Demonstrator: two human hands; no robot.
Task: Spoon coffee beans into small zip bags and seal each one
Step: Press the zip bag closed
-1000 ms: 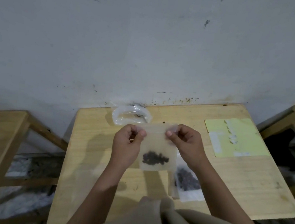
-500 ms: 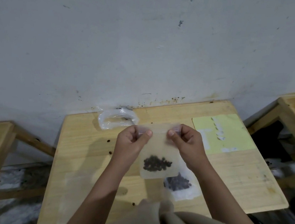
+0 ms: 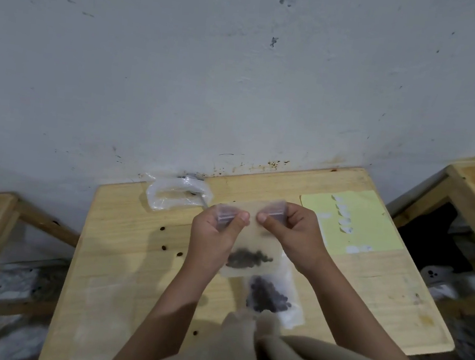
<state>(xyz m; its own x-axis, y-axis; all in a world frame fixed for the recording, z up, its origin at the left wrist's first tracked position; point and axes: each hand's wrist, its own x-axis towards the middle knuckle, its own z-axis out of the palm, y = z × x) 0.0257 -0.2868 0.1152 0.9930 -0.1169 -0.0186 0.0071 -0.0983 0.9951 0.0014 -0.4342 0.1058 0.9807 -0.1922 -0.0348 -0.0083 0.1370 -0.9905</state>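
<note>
While both hands hold it up above the tabletop (image 3: 131, 256), the bag (image 3: 252, 241) hangs with its zip strip at the top and its small heap of beans (image 3: 247, 259) sunk to the bottom. The left hand (image 3: 215, 231) pinches the strip near its left end between thumb and curled fingers (image 3: 242, 216). The right hand (image 3: 292, 231) pinches it likewise nearer the right end, with the two thumbs almost touching at the middle.

The step in hand looks like sealing: the beans are in and the pinches sit right on the closure. Whether the strip is already pressed shut along its whole run I cannot tell, since the plastic is blurred. The next move probably calls for running the pinch along the strip end to end, with firm and even pressure, while the bag stays upright so no bean reaches the track.

The bag's mouth points up and slightly away from the person. Its long axis runs roughly vertical, leaning a little to the right at the top, while the strip runs left to right between the hands.

A second bag (image 3: 269, 297) with beans lies flat on the tabletop just below the held one. A few loose beans (image 3: 164, 248) lie scattered to the left.
</note>
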